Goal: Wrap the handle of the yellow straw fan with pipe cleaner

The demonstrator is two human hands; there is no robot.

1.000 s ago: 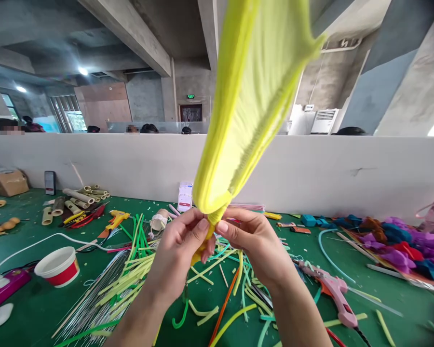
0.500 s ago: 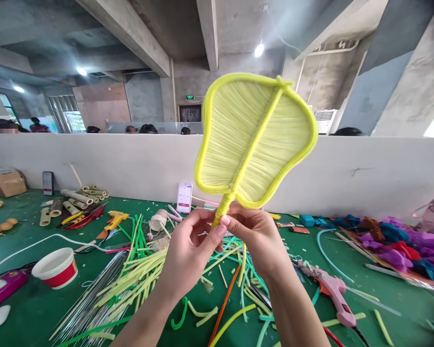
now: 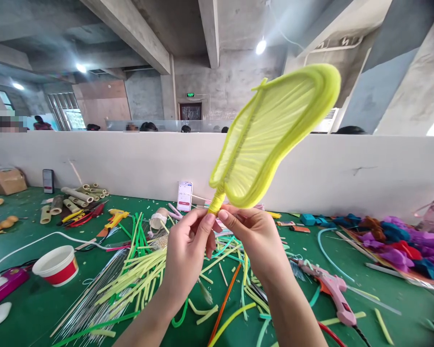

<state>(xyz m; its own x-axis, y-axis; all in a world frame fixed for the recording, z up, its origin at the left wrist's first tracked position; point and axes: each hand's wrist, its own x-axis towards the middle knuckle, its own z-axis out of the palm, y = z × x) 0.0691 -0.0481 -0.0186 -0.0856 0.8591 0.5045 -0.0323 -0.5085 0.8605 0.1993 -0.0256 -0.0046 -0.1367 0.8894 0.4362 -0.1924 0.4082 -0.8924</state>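
Observation:
Up in front of me is a yellow-green hand fan [image 3: 267,140], with a fuzzy rim, a central rib and strands running out from it. It stands tilted to the right and shows partly edge-on. My left hand [image 3: 190,246] pinches the wrapped handle from the left, thumb in front. From the right, my right hand [image 3: 253,236] grips the same handle close below the fan's blade, its thumb near the left one. The lower end of the handle is hidden by the fingers. Pale yellow-green pipe cleaners [image 3: 133,277] lie beneath on the table.
A pink glue gun [image 3: 329,289] lies at right and a yellow one [image 3: 115,219] at left. A white-and-red cup [image 3: 56,266], metal wires [image 3: 94,294] and bamboo pieces [image 3: 81,195] are on the left. Purple fuzzy material [image 3: 415,241] is heaped right. A low white partition [image 3: 94,159] borders the table.
The fan has turned about its handle, from nearly face-on to a slanted, partly edge-on view, and leans further right. Both hands keep hold of the handle and have shifted slightly left.

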